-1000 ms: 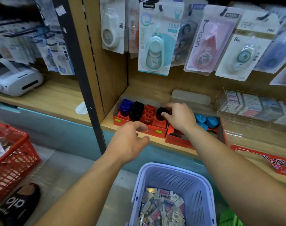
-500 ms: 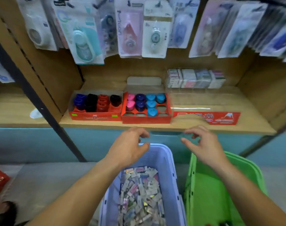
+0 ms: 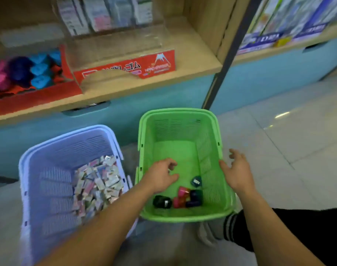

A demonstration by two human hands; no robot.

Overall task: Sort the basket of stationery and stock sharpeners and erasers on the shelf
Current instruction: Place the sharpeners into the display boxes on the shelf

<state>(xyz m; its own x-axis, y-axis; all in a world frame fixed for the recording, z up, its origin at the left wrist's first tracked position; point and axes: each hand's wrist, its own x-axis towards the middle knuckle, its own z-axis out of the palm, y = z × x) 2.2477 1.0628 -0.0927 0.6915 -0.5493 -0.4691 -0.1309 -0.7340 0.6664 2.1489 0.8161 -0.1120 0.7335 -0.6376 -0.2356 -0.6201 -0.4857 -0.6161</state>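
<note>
Both hands are lowered from the shelf to the green basket. The left hand is now held inside it, the right hand at its rim, both empty.

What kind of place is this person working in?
Most likely a stationery shop. A wooden shelf holds a red display box of coloured sharpeners and a clear case with a printed label, while two shopping baskets, purple and green, stand on the floor.

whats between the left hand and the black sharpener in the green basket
Nothing. In the head view, only bare green basket floor separates the left hand, hovering empty, from the black sharpener just below it.
</note>
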